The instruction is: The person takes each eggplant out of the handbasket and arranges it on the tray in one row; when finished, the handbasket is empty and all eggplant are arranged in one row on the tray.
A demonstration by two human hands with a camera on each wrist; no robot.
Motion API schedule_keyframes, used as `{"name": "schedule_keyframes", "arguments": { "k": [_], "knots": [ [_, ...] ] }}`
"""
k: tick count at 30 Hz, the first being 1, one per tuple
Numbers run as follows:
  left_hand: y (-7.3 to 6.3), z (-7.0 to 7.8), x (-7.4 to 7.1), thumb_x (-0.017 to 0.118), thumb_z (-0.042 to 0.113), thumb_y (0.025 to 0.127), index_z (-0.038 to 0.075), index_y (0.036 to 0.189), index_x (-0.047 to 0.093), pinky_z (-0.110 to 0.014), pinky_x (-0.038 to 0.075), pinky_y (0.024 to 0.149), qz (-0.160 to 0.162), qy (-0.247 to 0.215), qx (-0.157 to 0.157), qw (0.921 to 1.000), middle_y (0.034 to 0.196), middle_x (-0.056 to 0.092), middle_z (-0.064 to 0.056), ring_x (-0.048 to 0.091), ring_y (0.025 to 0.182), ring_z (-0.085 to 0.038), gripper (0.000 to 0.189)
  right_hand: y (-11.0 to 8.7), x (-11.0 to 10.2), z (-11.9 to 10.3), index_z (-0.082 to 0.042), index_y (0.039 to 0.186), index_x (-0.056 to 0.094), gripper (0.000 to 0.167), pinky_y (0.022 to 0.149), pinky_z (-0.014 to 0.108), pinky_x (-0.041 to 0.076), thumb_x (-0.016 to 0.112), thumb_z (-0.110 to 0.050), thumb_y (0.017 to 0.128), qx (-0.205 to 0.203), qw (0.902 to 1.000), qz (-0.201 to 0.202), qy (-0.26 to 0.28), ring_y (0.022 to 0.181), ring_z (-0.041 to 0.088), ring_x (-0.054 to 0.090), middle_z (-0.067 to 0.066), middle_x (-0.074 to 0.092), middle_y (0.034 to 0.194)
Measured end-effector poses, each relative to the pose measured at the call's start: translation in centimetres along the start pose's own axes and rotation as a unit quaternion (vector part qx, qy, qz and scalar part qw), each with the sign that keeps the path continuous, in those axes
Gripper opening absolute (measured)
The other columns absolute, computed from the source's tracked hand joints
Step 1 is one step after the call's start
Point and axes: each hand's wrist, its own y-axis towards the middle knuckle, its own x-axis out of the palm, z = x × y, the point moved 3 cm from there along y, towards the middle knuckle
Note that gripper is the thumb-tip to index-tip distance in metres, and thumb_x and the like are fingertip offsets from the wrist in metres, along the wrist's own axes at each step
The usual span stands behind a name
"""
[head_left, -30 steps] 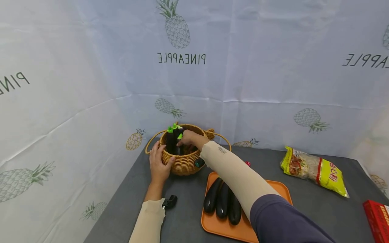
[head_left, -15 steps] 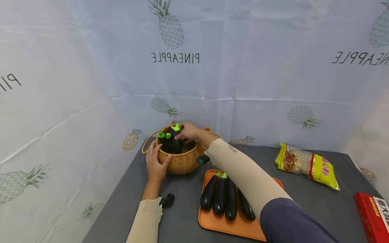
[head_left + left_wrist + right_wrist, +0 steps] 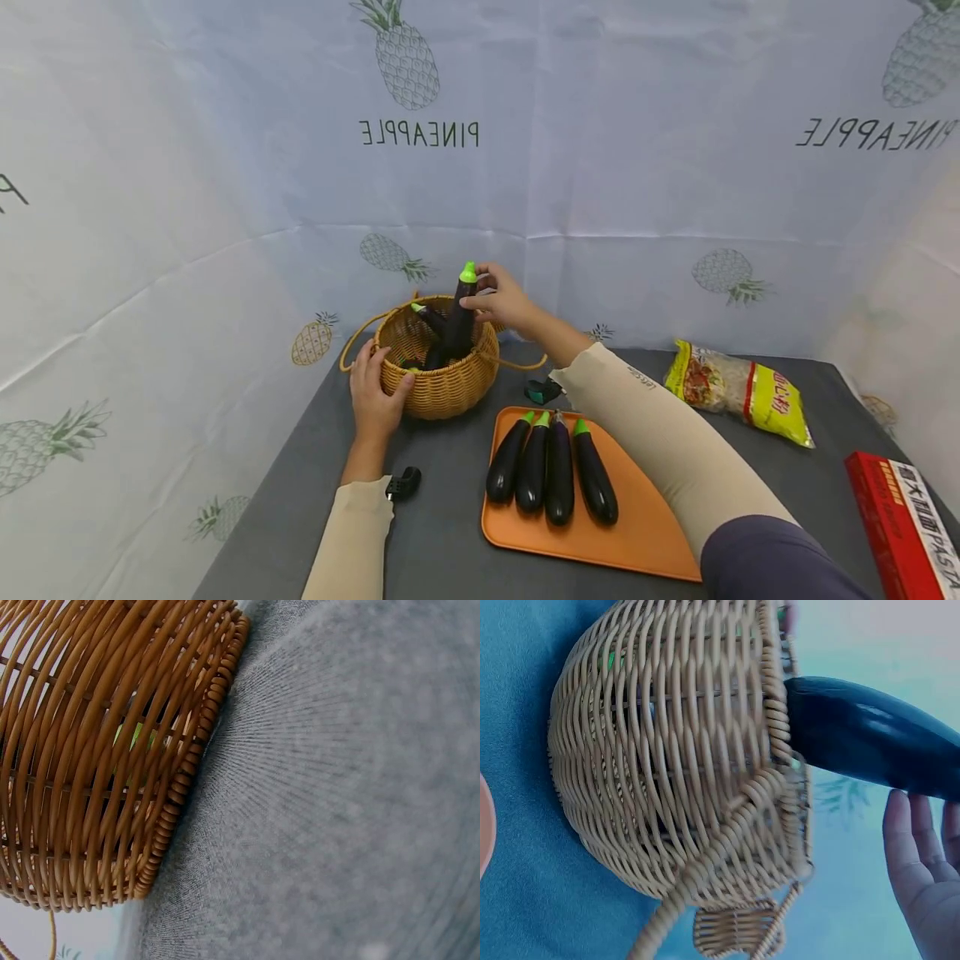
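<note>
Left hand point(image 3: 375, 404): grip spread against the wicker basket point(image 3: 453, 398). Beyond, right hand point(image 3: 502, 300): grip pinching a tilted eggplant point(image 3: 460, 321), lower end within the basket's mouth. I judge a loose pinch could drop it; snagging the rim could tip the basket.

Soft even light, glints on eggplants point(image 3: 558, 479)

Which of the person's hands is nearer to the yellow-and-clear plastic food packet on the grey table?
Right. The right hand holds a glossy black, green-capped eggplant at the round tan wicker basket's mouth, left of the packet; the left hand holds the basket's side, farther left.
</note>
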Motion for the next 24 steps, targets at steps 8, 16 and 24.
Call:
{"name": "schedule_keyframes", "arguments": {
  "k": [8, 16, 24],
  "knots": [
    [0.1, 0.0, -0.1, 0.052, 0.069, 0.088, 0.007, 0.131, 0.055, -0.063, 0.013, 0.108, 0.002, -0.002, 0.003, 1.0, 0.149, 0.038, -0.013, 0.033, 0.137, -0.036, 0.075, -4.6, -4.2, -1.1, -0.007, 0.137, 0.038, 0.053, 0.082, 0.049, 0.053, 0.066, -0.006, 0.091, -0.062, 0.9943, 0.06, 0.063, 0.106, 0.032, 0.057, 0.019, 0.049, 0.119],
    [0.0, 0.3, -0.2, 0.054, 0.067, 0.088, 0.006, 0.13, 0.055, -0.061, 0.011, 0.11, 0.008, -0.012, 0.0, 0.9999, 0.149, 0.039, -0.015, 0.032, 0.137, -0.036, 0.074, -9.5, -7.8, 0.2, -0.007, 0.135, 0.037, 0.052, 0.075, 0.041, 0.055, 0.065, -0.008, 0.092, -0.047, 0.9941, 0.096, 0.017, 0.103, 0.029, 0.058, 0.018, 0.05, 0.116],
    [-0.1, 0.4, 0.0, 0.056, 0.063, 0.088, 0.005, 0.13, 0.055, -0.061, 0.011, 0.11, 0.006, -0.015, -0.001, 0.9999, 0.15, 0.037, -0.015, 0.03, 0.138, -0.037, 0.071, -14.6, -11.2, 3.2, -0.008, 0.141, 0.03, 0.06, 0.078, 0.043, 0.055, 0.066, -0.013, 0.094, 0.002, 0.9929, 0.113, -0.037, 0.108, 0.032, 0.056, 0.02, 0.047, 0.122]
  ]
}}
